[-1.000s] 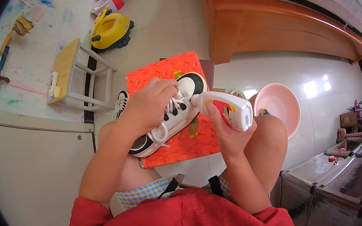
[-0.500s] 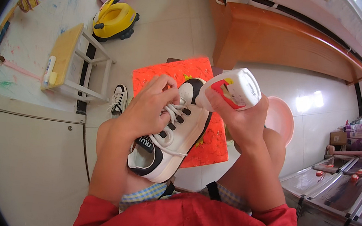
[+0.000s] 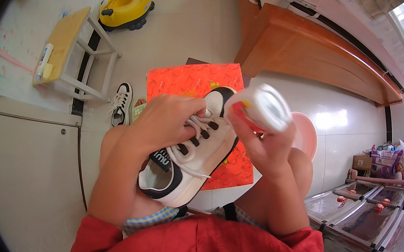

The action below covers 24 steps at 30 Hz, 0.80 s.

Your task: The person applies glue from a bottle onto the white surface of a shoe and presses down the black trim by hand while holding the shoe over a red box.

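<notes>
tipping white bottle [image 3: 260, 109] steeper than before

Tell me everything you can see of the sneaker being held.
The sneaker is white, apparently smooth and leather-like, with a black toe and collar trim, white laces through black loops, and a dark tongue label. Its toe points toward the picture's top; a loose lace end lies over its right side. The left hand grips it around the laces. It is over a red surface; contact is unclear.

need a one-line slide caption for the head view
Left hand at the laces of a white-and-black sneaker, right hand holding a tilted white bottle near its toe.
</notes>
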Each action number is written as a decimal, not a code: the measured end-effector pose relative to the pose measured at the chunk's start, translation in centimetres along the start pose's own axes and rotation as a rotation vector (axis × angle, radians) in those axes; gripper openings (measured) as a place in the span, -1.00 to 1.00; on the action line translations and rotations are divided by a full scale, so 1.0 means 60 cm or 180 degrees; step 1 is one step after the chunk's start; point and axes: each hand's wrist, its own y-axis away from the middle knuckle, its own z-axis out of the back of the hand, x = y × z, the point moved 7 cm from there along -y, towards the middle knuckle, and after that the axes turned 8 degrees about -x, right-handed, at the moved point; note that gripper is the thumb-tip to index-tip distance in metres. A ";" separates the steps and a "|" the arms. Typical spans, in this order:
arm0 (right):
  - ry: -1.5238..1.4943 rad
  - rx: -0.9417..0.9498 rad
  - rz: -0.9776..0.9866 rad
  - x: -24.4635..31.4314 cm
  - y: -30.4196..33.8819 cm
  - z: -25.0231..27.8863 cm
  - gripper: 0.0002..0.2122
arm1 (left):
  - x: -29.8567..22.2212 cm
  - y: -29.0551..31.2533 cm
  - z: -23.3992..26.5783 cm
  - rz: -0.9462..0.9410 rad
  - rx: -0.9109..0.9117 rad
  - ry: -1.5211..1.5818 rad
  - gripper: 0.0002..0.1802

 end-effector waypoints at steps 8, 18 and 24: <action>-0.0265 -0.0156 -0.0053 -0.021 -0.002 0.002 -0.71 | -0.005 0.000 -0.008 0.0025 -0.0079 -0.0030 -0.70; 0.0111 -0.0091 -0.0139 -0.022 0.001 0.003 -0.76 | -0.020 -0.005 -0.026 -0.0162 -0.0145 0.0115 -0.69; -0.0365 -0.0666 -0.0353 -0.035 0.005 0.033 -0.75 | -0.023 -0.004 -0.020 -0.0260 -0.0136 0.0181 -0.74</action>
